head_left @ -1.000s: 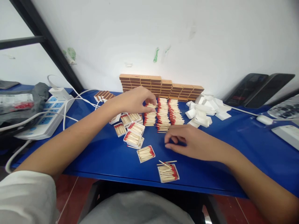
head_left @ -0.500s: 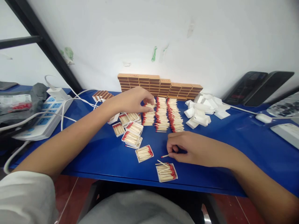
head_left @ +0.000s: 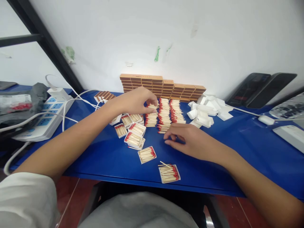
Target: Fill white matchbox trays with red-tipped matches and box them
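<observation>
Three rows of red-tipped matches lie side by side on the blue table [head_left: 99,158]. Around the left row of matches [head_left: 151,120] curves my left hand [head_left: 137,99], thumb and fingertips a little apart, with matches visible between them. At the near end of the middle row [head_left: 164,115] and right row [head_left: 177,110] is my right hand [head_left: 190,139], fingers loosely curled and apart from the thumb, no match visible in it. Below it sits a matchbox tray [head_left: 169,174] of matches, one lying askew on top. Another filled tray [head_left: 147,155] is to its left.
Several more filled trays [head_left: 133,139] are clustered left of the rows. Stacked brown matchboxes [head_left: 142,83] line the wall. Empty white trays [head_left: 204,110] are heaped on the right. A power strip [head_left: 47,118] with white cables stands left; dark devices [head_left: 270,90] lean at the right.
My right hand has moved up and away from the near tray to the ends of the rows. The match it pinched no longer shows. My left hand has stayed in place.
</observation>
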Tool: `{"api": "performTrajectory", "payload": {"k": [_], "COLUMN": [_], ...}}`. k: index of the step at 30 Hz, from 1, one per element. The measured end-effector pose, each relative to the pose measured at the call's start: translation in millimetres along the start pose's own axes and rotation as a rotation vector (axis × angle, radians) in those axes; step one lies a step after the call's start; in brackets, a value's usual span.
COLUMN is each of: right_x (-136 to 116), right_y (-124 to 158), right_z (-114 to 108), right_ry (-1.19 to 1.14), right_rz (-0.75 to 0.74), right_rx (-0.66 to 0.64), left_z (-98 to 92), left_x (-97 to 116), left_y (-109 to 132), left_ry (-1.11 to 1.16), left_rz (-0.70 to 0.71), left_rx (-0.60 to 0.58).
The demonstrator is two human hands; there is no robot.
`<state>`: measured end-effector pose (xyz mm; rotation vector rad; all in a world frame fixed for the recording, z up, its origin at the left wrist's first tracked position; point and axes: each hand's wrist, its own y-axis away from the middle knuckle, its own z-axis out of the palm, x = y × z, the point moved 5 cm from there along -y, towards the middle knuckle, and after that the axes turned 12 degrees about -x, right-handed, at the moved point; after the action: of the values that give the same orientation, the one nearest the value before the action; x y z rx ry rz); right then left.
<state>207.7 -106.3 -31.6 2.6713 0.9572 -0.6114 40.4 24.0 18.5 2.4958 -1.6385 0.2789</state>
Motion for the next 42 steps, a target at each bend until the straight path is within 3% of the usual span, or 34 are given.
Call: {"api": "performTrajectory", "payload": {"k": [4,6,13,23,28,36,42], "right_x": [-18,-23,-24,-28,-21,-21,-19], "right_y": [5,7,5,5,4,4,2], "right_z": [7,9,12,20,17,21,25], "right_ry": [-0.212,-0.262,-0.230,-0.337,-0.296,-0.279,-0.238], "right_rz": [-0.127,-0.145,-0.027,-0.074,-0.022,-0.033,0.002], "right_rx": [-0.292,-0.358,-0.255,-0.347,-0.291,-0.371,-0.348], "left_z": [2.1,2.4,3.4,4.5,3.5,2.2,3.2], "left_x": [-3,-3,-2,-2,0,1,0], "left_y": [0,0,-1,-1,-1,-1,-1], "left_ry": [0.013,0.020,0.022,0.011,-0.005,-0.001,-0.010], "left_rz": [0.007,0.008,-0.009,-0.003,-0.003,-0.008,-0.003], "left_rx": [-0.008,-0.009,-0.019,-0.015,-0.019,-0.022,-0.020]}}
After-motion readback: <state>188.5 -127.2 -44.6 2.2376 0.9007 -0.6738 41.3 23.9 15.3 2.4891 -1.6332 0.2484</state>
